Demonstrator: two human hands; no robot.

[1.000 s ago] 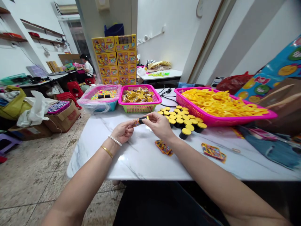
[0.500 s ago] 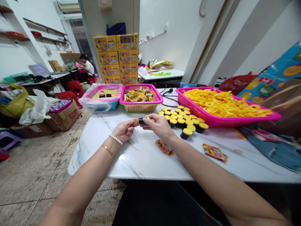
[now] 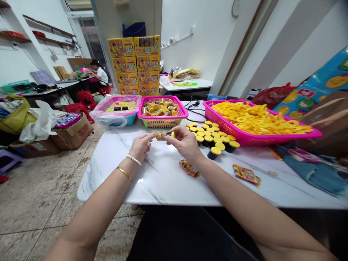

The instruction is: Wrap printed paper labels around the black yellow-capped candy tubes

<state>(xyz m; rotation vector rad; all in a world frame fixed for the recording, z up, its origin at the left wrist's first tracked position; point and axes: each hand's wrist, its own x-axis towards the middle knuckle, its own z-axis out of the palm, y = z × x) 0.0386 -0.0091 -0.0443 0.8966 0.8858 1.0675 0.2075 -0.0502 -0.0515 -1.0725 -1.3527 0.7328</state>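
Observation:
Between my hands, above the table, lies a small black tub with a yellow lid (image 3: 173,134), held sideways. A printed orange-and-purple sleeve (image 3: 161,136) is around its body. The fingers of my right hand (image 3: 187,143) are closed on the lidded end. My left hand (image 3: 140,148) pinches at the opposite end of the sleeve, its fingertips partly hidden. Several more black tubs with yellow lids (image 3: 214,152) stand upright beyond my right hand. Flat printed sleeves (image 3: 188,168) lie beside my right wrist, and another pile of sleeves (image 3: 246,175) is farther right.
A pink basket (image 3: 163,117) of wrapped tubs and a plastic-lined basin (image 3: 112,117) of colourful beads stand at the back. At right is a pink tray (image 3: 261,139) of yellow ring-like pieces. Stacked yellow boxes (image 3: 125,65) and a seated person (image 3: 101,75) are farther off.
The sleeve now covers most of the tub's black body, which showed bare before. My left fingers have straightened somewhat at the sleeve's end. The view has shifted slightly.

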